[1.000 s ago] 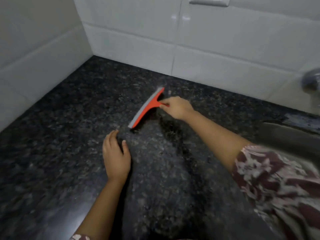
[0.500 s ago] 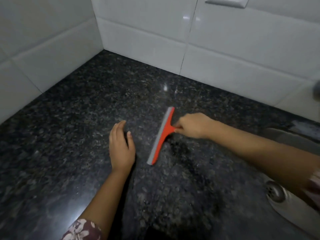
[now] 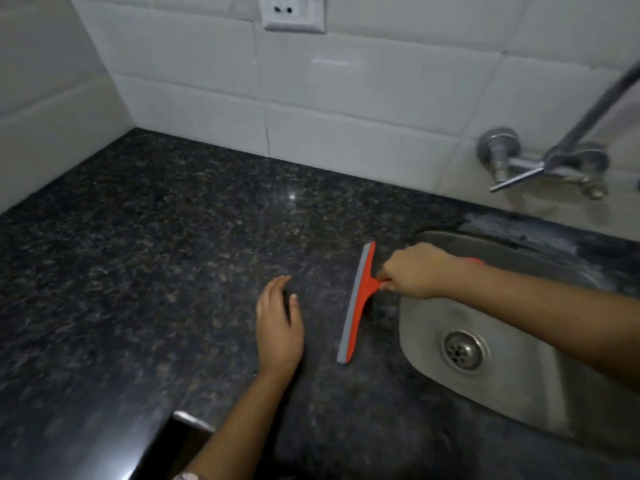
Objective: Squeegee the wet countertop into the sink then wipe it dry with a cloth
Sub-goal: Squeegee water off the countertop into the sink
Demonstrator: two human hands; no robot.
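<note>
My left hand [image 3: 278, 330] lies flat on the worktop [image 3: 145, 258], left of the squeegee [image 3: 356, 303]. My right hand [image 3: 412, 270] holds its handle just beside the sink [image 3: 540, 403]. The tap [image 3: 540, 164] is on the wall behind the sink.

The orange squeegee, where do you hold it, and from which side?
Hold the squeegee by its short orange handle, which sticks out from the middle of the long blade toward the sink. Come from the sink side, as the right hand does, so its grip can pull the blade that way.

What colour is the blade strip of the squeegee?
Grey, on an orange-red squeegee body, held by the right hand; shown in the head view.
</note>
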